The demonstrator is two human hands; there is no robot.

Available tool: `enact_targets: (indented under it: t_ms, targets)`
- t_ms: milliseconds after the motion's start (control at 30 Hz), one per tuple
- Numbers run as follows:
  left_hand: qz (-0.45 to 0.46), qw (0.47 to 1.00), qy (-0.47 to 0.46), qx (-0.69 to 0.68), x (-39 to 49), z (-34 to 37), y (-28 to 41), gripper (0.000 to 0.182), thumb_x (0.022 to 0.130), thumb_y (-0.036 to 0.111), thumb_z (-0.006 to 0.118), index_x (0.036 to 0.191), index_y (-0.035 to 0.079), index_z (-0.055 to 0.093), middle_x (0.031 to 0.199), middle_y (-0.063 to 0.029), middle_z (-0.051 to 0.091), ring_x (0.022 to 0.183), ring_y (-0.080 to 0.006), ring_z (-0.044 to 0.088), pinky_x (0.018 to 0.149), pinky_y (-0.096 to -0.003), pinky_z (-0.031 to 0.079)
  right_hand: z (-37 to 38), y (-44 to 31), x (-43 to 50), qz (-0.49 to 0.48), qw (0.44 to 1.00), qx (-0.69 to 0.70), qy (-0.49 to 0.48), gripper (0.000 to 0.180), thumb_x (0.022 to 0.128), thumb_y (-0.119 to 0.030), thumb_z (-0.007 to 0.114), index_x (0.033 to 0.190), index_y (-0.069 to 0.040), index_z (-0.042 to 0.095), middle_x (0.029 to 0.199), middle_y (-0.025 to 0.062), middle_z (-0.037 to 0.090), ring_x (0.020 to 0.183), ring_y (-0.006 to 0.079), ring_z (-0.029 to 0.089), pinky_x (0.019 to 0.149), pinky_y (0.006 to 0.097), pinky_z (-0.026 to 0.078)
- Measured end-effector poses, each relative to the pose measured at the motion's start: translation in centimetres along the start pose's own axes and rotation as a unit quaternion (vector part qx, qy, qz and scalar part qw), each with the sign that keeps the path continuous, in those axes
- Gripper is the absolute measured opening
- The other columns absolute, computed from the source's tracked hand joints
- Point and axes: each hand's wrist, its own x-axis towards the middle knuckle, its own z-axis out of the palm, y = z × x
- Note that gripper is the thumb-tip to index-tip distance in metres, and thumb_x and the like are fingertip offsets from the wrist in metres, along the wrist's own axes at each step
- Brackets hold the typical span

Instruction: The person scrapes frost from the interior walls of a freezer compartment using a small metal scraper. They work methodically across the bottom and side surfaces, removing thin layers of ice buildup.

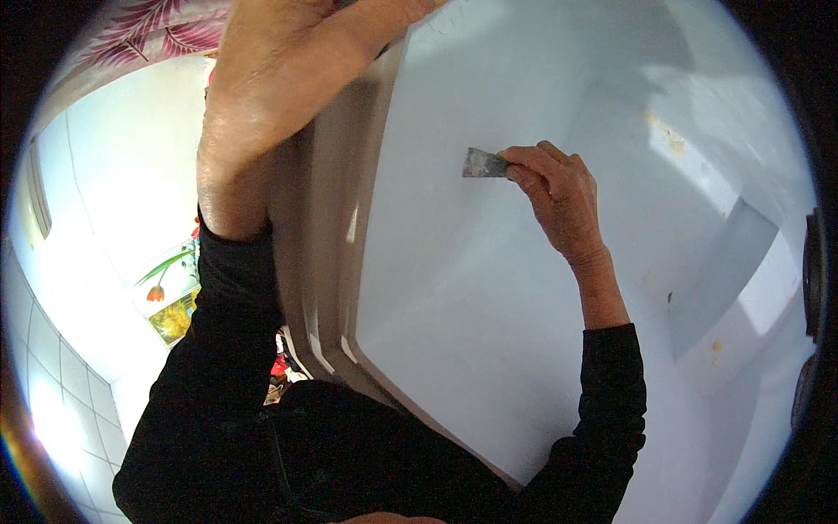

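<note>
My right hand (556,190) pinches a small scraper, like a putty knife (483,163), between thumb and fingers. Its flat, stained blade points left over a pale, smooth wall (445,262); whether the edge touches the surface I cannot tell. Large and close to the camera, my left hand (281,85) reaches up at the top left. The top edge of the picture cuts off its fingers, so what it holds or touches is hidden. Beneath and beside the left forearm runs a glossy brown moulding (334,229) that borders the wall.
Yellowish stains (674,141) and bright light patches (766,288) mark the wall on the right. Dark objects (812,275) show at the right rim. At left are flower pictures (173,318), wall tiles (72,386) and a leaf-patterned cloth (150,33).
</note>
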Motion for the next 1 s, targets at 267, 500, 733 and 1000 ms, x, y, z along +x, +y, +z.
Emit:
enact_targets:
  t_ms: [267, 500, 733, 1000]
  targets:
    - [-0.008, 1.0, -0.005, 0.028, 0.0, -0.2, 0.3, 0.022, 0.084, 0.01, 0.072, 0.104, 0.002, 0.068, 0.128, -0.0227, 0.055, 0.127, -0.0329, 0.047, 0.106, -0.0467, 0.034, 0.7, 1.1, 0.2, -0.012, 0.999, 0.038, 0.014, 0.014, 0.094, -0.026, 0.062, 0.103, -0.019, 0.07, 0.083, -0.0028, 0.067, 0.066, 0.0154, 0.058, 0.068, 0.0332, 0.045]
    - [0.009, 0.996, -0.02, 0.081, -0.1, -0.2, -0.2, 0.022, 0.083, 0.009, 0.072, 0.103, 0.001, 0.068, 0.128, -0.0231, 0.056, 0.128, -0.0334, 0.047, 0.109, -0.047, 0.031, 0.7, 0.9, 0.4, -0.014, 0.999, 0.031, 0.014, 0.014, 0.094, -0.025, 0.063, 0.104, -0.018, 0.07, 0.082, -0.0031, 0.067, 0.067, 0.0135, 0.058, 0.067, 0.032, 0.043]
    - [-0.002, 0.998, -0.006, 0.062, 0.3, 0.6, 0.8, 0.022, 0.082, 0.01, 0.073, 0.102, 0.002, 0.069, 0.127, -0.0236, 0.057, 0.13, -0.0348, 0.046, 0.112, -0.0484, 0.027, 0.4, -2.1, 1.8, -0.087, 0.985, 0.14, 0.052, 0.012, 0.094, -0.025, 0.063, 0.101, -0.019, 0.07, 0.082, -0.0026, 0.067, 0.066, 0.0129, 0.058, 0.065, 0.0323, 0.043]
    - [0.076, 0.996, 0.007, 0.033, 0.2, -0.5, -1.7, 0.021, 0.082, 0.01, 0.072, 0.102, 0.003, 0.068, 0.127, -0.0224, 0.057, 0.129, -0.0356, 0.046, 0.11, -0.0481, 0.03, 0.2, -0.6, 1.7, -0.029, 0.997, 0.058, 0.038, 0.012, 0.094, -0.025, 0.063, 0.098, -0.017, 0.07, 0.085, -0.0007, 0.069, 0.072, 0.0144, 0.063, 0.069, 0.0334, 0.049]
